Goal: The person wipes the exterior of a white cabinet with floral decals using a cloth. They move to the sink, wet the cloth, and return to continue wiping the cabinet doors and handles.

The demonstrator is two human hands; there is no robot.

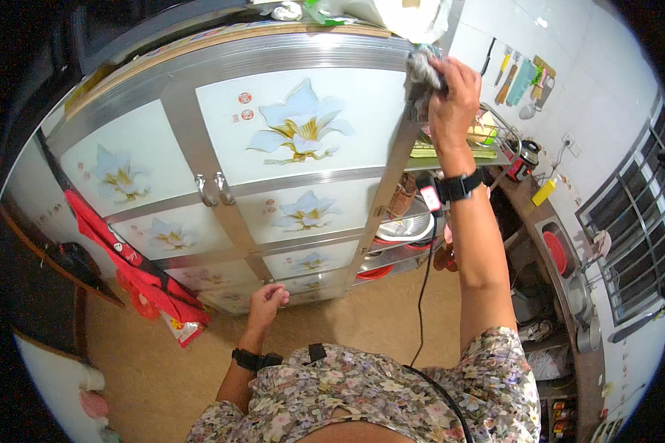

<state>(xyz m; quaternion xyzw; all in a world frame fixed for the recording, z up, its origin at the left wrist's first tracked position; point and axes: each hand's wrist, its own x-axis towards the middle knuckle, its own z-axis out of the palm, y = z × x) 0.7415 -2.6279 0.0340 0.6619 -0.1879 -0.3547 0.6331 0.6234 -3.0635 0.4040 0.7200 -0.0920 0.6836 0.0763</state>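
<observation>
Up high, my right hand [459,91] grips a crumpled grey cloth [424,66]. The cloth lies against the upper right corner of a metal-framed cabinet [182,119]. White door panels with flower pictures, such as the large upper right panel [221,149], fill the cabinet front. Two curved metal handles [221,187] sit side by side near the middle. Lower down, my left hand [267,304] hangs before the bottom of the doors, its fingers curled and nothing visible in them. Both wrists wear black straps.
A red apron-like cloth [138,260] hangs at the cabinet's left side. To the right stand a rack with baskets [404,227] and a counter with a rice cooker [523,158]. Kitchen tools [523,80] hang on the tiled wall. A black cable [421,299] dangles beside my right arm.
</observation>
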